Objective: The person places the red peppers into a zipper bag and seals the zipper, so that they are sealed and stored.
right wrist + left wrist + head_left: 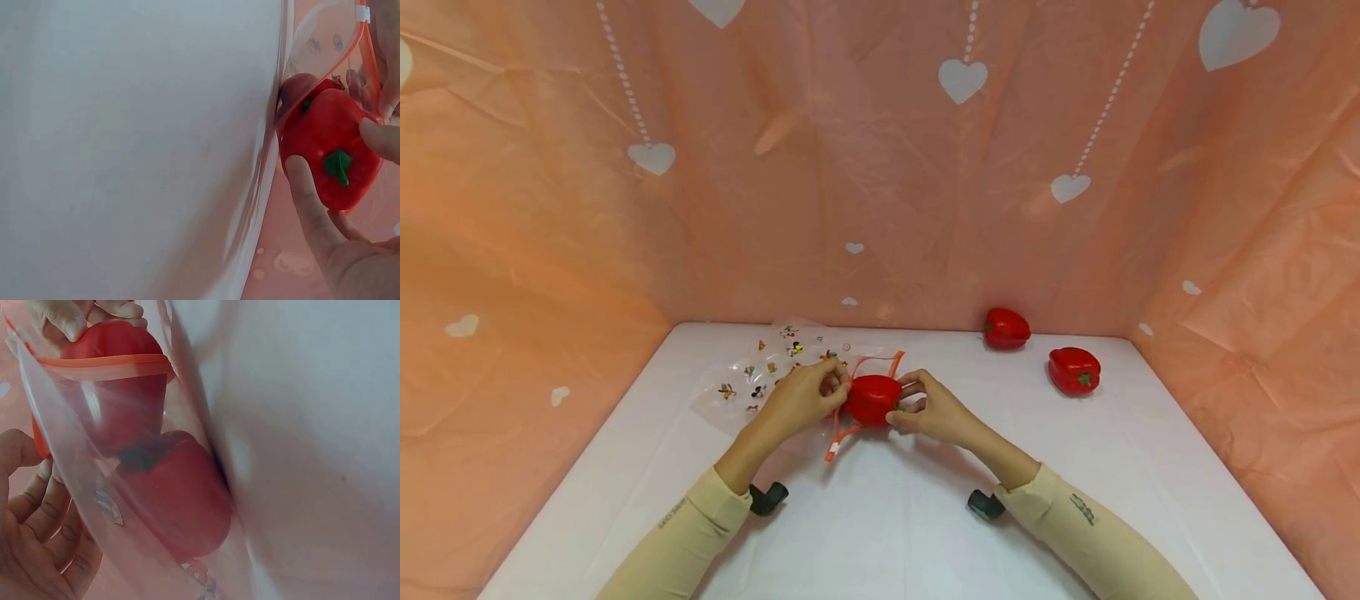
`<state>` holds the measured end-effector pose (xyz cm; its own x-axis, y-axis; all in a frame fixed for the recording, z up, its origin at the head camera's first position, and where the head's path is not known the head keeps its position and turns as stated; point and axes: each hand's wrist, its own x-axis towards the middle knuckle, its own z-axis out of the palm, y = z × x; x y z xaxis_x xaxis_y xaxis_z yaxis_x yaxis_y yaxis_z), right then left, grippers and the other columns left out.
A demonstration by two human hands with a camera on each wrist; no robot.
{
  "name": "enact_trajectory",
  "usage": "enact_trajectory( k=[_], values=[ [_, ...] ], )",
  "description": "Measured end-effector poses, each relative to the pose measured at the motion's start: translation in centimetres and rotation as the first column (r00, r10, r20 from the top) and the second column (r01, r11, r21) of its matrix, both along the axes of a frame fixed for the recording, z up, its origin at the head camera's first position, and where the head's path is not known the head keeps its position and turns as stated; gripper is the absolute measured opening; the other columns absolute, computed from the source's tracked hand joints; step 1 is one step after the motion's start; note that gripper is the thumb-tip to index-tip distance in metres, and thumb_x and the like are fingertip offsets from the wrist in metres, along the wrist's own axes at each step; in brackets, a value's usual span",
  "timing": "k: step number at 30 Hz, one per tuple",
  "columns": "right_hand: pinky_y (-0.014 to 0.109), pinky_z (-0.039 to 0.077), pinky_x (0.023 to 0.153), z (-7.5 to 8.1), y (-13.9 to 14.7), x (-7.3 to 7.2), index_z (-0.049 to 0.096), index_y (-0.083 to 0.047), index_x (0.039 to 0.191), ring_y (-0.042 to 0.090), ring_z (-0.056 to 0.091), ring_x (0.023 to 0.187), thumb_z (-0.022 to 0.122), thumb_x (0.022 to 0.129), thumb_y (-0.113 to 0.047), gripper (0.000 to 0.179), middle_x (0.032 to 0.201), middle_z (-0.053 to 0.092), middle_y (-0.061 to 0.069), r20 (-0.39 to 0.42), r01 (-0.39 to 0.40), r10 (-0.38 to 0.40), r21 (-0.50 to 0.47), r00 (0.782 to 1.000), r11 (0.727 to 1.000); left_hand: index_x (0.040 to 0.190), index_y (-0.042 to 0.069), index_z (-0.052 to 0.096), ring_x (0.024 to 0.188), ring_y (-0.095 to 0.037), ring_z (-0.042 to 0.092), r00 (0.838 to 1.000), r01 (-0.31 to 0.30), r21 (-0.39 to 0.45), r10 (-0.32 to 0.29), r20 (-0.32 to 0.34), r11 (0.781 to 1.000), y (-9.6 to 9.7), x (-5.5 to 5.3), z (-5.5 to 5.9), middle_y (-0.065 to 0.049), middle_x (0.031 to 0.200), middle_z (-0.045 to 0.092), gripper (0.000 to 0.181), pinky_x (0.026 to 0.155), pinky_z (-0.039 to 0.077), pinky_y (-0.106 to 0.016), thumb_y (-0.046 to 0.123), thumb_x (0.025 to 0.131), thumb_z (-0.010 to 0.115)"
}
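A red bell pepper (872,400) with a green stem sits partly inside the mouth of a clear, printed zip bag (730,396). My right hand (938,410) grips that pepper around its stem end, thumb and fingers spread over its sides, as the right wrist view shows. With thumb and fingertips, my left hand (801,396) pinches the bag's orange zip edge (106,361), holding the mouth apart. Deeper in the bag, the left wrist view shows another red pepper (181,500) lying behind the film. A white slider (362,12) sits on the zip strip.
Two more red bell peppers, one near the back edge (1006,329) and one further right (1074,372), lie on the white table (880,533). Orange curtains with white hearts (962,81) close off the back and sides. Dark wrist mounts (769,498) stick out by both sleeves.
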<state>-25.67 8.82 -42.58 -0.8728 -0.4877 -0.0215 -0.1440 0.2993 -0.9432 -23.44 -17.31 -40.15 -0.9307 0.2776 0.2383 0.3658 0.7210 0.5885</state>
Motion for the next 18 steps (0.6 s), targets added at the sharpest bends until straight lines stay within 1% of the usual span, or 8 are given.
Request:
enact_trajectory(
  k=[3, 6, 13, 18],
  values=[
    [0.046, 0.064, 0.083, 0.0, -0.2, -0.1, 0.042, 0.009, 0.142, 0.025, 0.076, 0.095, 0.079, 0.095, -0.005, 0.061, 0.133, 0.060, 0.029, 0.028, 0.015, -0.014, -0.040, 1.000, 0.999, 0.101, 0.016, 0.068, 0.077, -0.012, 0.061, 1.000, -0.004, -0.002, 0.004, -0.004, 1.000, 0.0, 0.1, 0.1, 0.006, 0.085, 0.069, 0.006, 0.070, 0.052, -0.032, 0.018, 0.100, 0.073],
    [0.049, 0.064, 0.083, -0.3, -0.4, -0.3, 0.043, 0.009, 0.141, 0.028, 0.077, 0.097, 0.079, 0.094, -0.002, 0.060, 0.132, 0.060, 0.029, 0.031, 0.029, -0.026, -0.070, 0.999, 0.997, 0.101, 0.016, 0.067, 0.078, -0.012, 0.061, 1.000, 0.000, -0.001, 0.000, -0.014, 1.000, 0.1, 0.1, 0.1, 0.006, 0.085, 0.070, 0.006, 0.072, 0.052, -0.032, 0.018, 0.100, 0.073],
    [0.046, 0.065, 0.079, -0.5, -1.2, -0.4, 0.047, 0.009, 0.139, 0.030, 0.076, 0.097, 0.080, 0.093, 0.000, 0.057, 0.128, 0.063, 0.029, 0.007, 0.059, -0.059, -0.070, 0.998, 0.996, 0.102, 0.015, 0.068, 0.079, -0.011, 0.062, 0.999, 0.024, 0.015, -0.024, -0.039, 1.000, 0.0, -0.1, -0.1, 0.005, 0.086, 0.070, 0.006, 0.073, 0.053, -0.031, 0.017, 0.100, 0.074],
    [0.047, 0.065, 0.079, -0.4, -1.8, -0.5, 0.047, 0.008, 0.139, 0.028, 0.076, 0.096, 0.080, 0.093, -0.001, 0.057, 0.128, 0.063, 0.029, 0.024, 0.067, -0.065, -0.087, 0.998, 0.994, 0.102, 0.015, 0.068, 0.078, -0.011, 0.061, 0.998, 0.039, 0.029, -0.038, -0.052, 0.999, 0.0, -0.1, -0.2, 0.006, 0.086, 0.069, 0.006, 0.072, 0.053, -0.030, 0.016, 0.100, 0.073]
  ],
)
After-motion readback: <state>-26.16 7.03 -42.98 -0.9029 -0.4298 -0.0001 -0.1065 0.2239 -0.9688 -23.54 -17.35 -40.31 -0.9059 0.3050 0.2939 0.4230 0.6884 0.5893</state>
